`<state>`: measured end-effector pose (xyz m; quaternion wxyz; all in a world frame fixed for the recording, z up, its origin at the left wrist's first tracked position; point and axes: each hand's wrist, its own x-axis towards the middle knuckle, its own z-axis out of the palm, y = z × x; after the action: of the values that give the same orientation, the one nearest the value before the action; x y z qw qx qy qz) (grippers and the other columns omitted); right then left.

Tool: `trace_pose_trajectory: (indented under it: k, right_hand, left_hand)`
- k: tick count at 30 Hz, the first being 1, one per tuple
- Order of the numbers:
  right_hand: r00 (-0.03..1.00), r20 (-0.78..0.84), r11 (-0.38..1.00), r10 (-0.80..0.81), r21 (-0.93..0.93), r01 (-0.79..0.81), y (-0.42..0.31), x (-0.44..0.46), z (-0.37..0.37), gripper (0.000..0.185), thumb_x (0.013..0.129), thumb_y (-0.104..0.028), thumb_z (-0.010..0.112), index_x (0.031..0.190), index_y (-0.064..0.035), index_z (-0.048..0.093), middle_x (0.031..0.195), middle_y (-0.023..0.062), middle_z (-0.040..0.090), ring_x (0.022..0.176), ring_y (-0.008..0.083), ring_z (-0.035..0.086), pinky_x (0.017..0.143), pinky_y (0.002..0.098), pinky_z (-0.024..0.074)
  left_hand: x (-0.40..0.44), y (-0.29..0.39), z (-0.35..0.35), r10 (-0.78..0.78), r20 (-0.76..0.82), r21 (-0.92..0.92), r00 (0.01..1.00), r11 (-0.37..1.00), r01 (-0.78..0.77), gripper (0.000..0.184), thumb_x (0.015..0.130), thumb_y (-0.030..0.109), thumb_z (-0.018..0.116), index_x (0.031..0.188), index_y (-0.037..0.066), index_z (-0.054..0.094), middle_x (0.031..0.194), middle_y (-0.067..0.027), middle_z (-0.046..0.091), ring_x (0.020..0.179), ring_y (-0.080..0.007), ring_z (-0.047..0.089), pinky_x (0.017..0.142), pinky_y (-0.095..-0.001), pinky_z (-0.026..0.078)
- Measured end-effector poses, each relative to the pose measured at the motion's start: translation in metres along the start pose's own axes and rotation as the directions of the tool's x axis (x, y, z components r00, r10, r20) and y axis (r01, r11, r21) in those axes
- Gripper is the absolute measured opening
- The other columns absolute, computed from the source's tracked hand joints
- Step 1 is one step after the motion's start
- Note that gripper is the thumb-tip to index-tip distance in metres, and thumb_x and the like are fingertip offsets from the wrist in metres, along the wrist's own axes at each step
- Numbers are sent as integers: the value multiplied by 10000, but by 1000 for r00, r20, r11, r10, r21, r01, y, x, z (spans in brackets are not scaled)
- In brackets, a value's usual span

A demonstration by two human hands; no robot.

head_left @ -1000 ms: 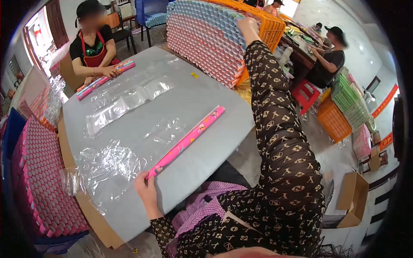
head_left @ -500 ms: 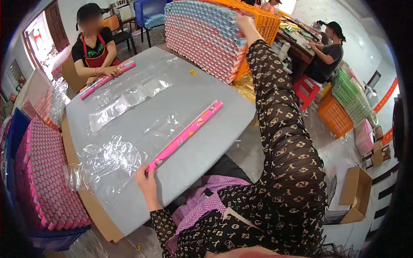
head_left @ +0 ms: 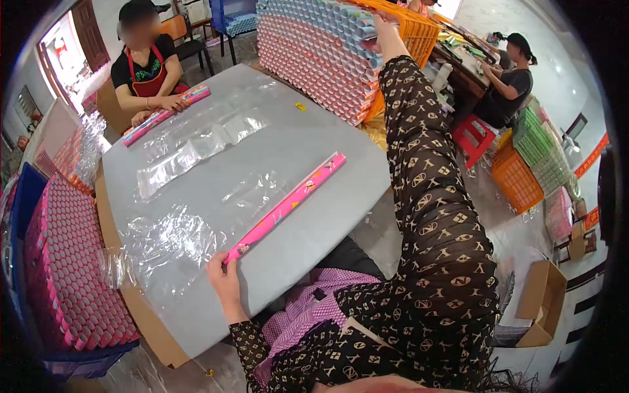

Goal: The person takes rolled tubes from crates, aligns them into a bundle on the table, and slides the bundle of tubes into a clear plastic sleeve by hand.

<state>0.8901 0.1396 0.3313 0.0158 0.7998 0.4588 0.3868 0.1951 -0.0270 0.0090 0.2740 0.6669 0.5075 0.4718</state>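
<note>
Worktop (head_left: 308,226): one, grey; gap between roll and your near edge. Tube stack (head_left: 314,65): one, past the far edge. Pink roll (head_left: 285,208): one, slim, glossy, patterned, diagonal on worktop. Left hand (head_left: 224,278): grip closed on roll's near end. Right hand (head_left: 388,38): at stack, can't tell grip.

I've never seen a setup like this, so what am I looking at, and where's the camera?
There's no machine here. One camera, worn on a person's head, takes every picture, looking forward and down at their bare hands. The left hand holds the near end of a pink patterned roll on the grey table, where clear plastic sleeves also lie. The right hand is at the stacked rolls; its grip is unclear. Across sits a co-worker.
</note>
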Motion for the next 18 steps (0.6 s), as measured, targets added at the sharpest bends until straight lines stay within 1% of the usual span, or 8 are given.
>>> trace_pose_trajectory:
  k: [2, 3, 4, 6, 9, 12, 16, 18]
  right_hand:
    - [981, 130, 987, 146, -81, -136, -10, 18, 21, 698, 774, -203, 805, 1381, -91, 481, 1203, 152, 655, 1061, 262, 662, 780, 412, 557]
    - [984, 134, 993, 115, -27, -112, -16, -27, -53, 640, 771, -243, 801, 1301, -56, 494, 1121, 103, 667, 949, 255, 675, 724, 395, 562]
    - [984, 135, 993, 114, -28, -111, -17, -15, -41, 640, 771, -243, 801, 1301, -56, 494, 1121, 103, 667, 949, 255, 675, 724, 395, 562]
    - [969, 206, 967, 135, 188, -175, -12, 22, 1, 643, 771, -220, 800, 1358, -224, 538, 1205, 58, 667, 1099, 251, 647, 809, 414, 566]
    - [960, 228, 985, 161, 23, -171, -38, -25, -84, 523, 764, -221, 792, 1262, -184, 635, 1202, 41, 670, 1094, 245, 649, 836, 400, 562]
    - [896, 391, 959, 212, 94, -268, -46, -4, -74, 380, 764, -225, 780, 1127, -138, 710, 1204, 56, 669, 1099, 247, 647, 857, 388, 555]
    - [972, 216, 991, 92, 74, -110, -59, -16, -71, 365, 801, -353, 727, 1094, -135, 717, 1185, 75, 672, 1113, 253, 635, 865, 390, 547]
    - [945, 283, 977, 163, 90, -195, -71, -51, -130, 357, 809, -372, 706, 1088, -149, 718, 1184, 76, 668, 1115, 245, 631, 883, 378, 536]
  left_hand:
    - [0, -1, 0, 8, 0, -12, 1000, 1000, -8, 215, 764, 54, 695, 974, 44, 651, 1002, -86, 652, 961, -266, 544, 880, -368, 432]
    - [0, -2, -1, 14, 11, 4, 1000, 1000, -14, 213, 767, 54, 692, 976, 45, 652, 1009, -85, 652, 973, -264, 541, 884, -368, 433]
    - [0, -3, -1, 19, 23, 19, 1000, 1000, -19, 212, 769, 54, 689, 978, 46, 653, 1015, -83, 652, 984, -262, 538, 888, -368, 433]
    - [1, 3, -2, 13, 25, 27, 1000, 1000, -13, 210, 771, 54, 687, 978, 45, 652, 1023, -83, 650, 995, -260, 534, 893, -367, 433]
    - [1, 8, -3, -13, 39, 37, 999, 999, 12, 209, 772, 55, 685, 979, 44, 652, 1038, -81, 648, 1014, -257, 529, 904, -367, 433]
    - [1, 13, -3, -8, 35, 37, 999, 999, 7, 204, 780, 56, 684, 981, 33, 657, 1011, -86, 642, 995, -247, 536, 888, -360, 440]
    - [3, 11, -4, -53, 68, -3, 996, 999, 53, 200, 760, 43, 679, 957, 29, 649, 991, -93, 646, 974, -266, 531, 878, -377, 429]
    - [3, 8, -4, -29, 54, -15, 998, 999, 30, 195, 758, 42, 678, 950, 26, 647, 979, -97, 645, 961, -269, 532, 871, -378, 427]
